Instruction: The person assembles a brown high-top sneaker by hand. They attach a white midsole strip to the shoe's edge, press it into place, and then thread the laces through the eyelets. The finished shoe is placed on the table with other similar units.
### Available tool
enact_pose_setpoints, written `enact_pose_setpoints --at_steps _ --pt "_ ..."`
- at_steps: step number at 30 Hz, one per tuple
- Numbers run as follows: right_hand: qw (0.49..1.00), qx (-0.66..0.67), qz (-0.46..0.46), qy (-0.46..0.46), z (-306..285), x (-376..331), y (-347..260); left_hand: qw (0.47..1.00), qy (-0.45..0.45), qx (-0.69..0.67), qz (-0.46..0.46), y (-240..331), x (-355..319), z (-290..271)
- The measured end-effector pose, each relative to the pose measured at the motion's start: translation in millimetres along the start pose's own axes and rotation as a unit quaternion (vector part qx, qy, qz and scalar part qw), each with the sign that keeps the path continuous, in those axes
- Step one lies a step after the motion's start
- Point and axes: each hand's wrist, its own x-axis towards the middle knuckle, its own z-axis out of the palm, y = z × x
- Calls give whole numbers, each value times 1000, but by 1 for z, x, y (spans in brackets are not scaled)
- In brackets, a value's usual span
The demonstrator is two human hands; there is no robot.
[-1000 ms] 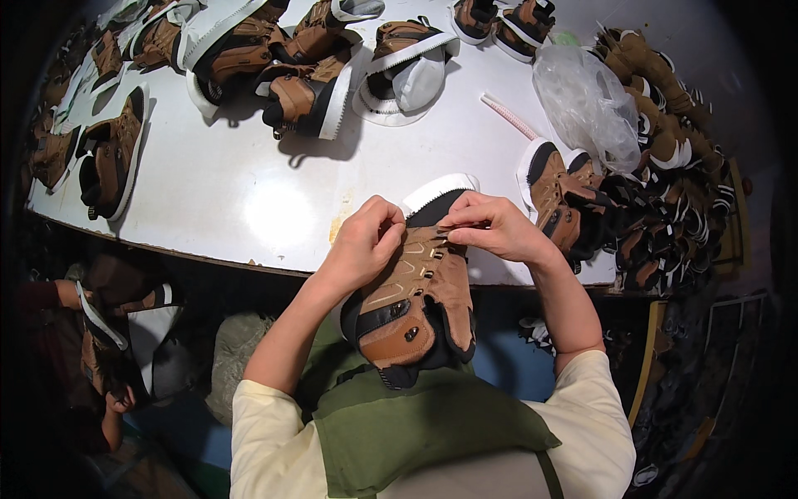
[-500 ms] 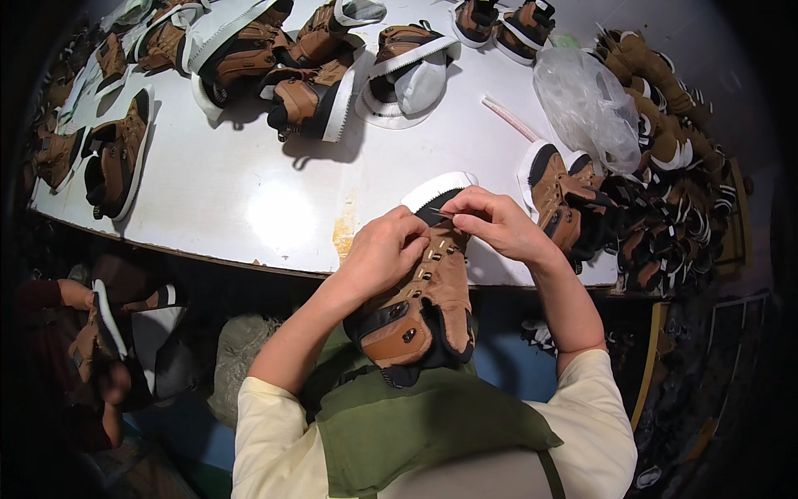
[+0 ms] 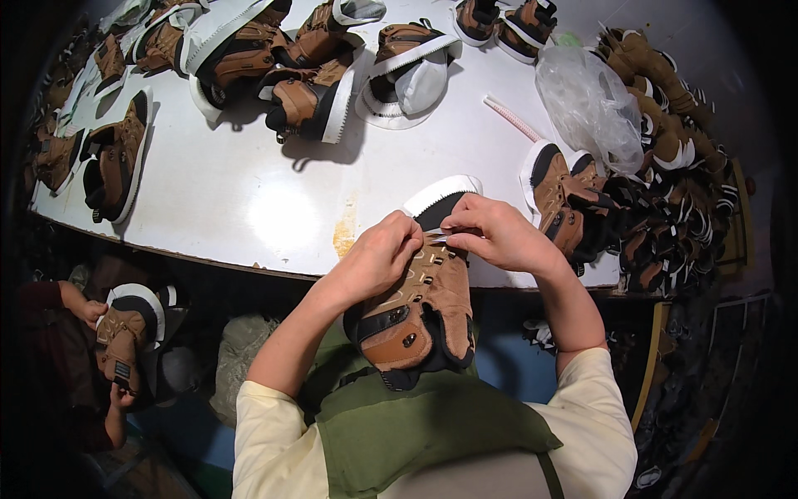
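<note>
A brown boot point(image 3: 420, 312) rests heel-down against the person's green apron point(image 3: 416, 432), its white-soled toe leaning on the near edge of the white table point(image 3: 249, 200). The left hand point(image 3: 378, 259) at ten o'clock of the boot and the right hand point(image 3: 497, 234) at one o'clock are both pinched tight on a pale lace end point(image 3: 439, 239) over the eyelets. The lace is mostly hidden by fingers, the boot's toe lies behind the hands, and more boots point(image 3: 307, 91) at twelve o'clock blur toward the rim.
</note>
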Motion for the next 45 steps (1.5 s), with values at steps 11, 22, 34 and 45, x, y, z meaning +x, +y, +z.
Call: enact_pose_setpoints --at_steps 11,22,34,45 --pt "997 -68 -35 -26 1 6 -6 1000 18 -16 6 -3 -1 2" --pt "995 -85 -35 -28 10 14 -12 999 12 -32 -5 -6 -2 2" --pt "996 -88 -15 -28 10 13 -11 999 26 -23 6 -11 0 7" --pt "996 -77 -47 -9 17 12 1 999 51 -8 5 -12 0 10"
